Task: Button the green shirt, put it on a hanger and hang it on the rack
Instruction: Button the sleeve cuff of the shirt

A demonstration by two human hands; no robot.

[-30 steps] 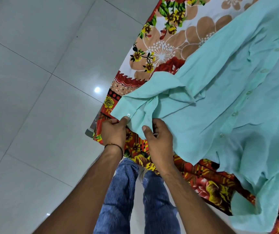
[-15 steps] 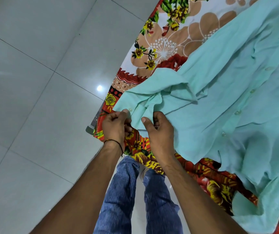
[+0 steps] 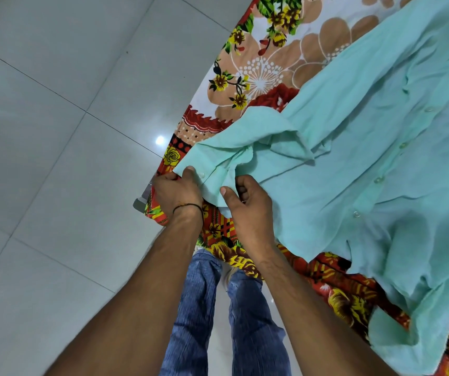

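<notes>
Both hands, left hand (image 3: 177, 191) and right hand (image 3: 247, 210), pinch the green shirt (image 3: 353, 164) cuff.

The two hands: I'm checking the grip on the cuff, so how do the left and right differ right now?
The left hand pinches the sleeve cuff at its corner beside the cuff button; the right hand grips the cuff's other edge, thumb on top. The left wrist wears a thin dark band; the right is bare. Both hold the green shirt.
</notes>
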